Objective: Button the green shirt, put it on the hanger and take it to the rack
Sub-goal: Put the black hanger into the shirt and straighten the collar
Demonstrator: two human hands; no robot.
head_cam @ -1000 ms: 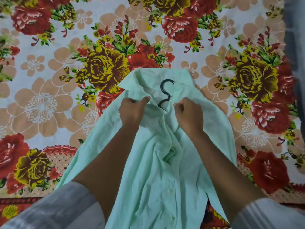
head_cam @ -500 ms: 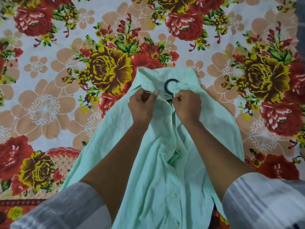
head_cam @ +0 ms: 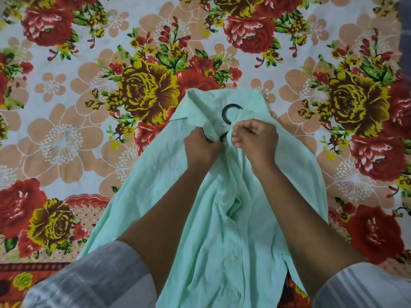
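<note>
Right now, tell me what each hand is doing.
Left hand: closed, pinching the pale green cotton shirt at the collar opening.
Right hand: closed on the same shirt's opposite edge.

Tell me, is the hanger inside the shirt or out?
Inside. Only the black hook shows at the collar; the shirt hides the rest. Both hands pinch the fabric there.

One green shirt (head_cam: 233, 218), one black hanger hook (head_cam: 229, 112), two hands, left (head_cam: 201, 147) and right (head_cam: 258, 141), and one flowered bedsheet (head_cam: 66, 130) are counted.
</note>
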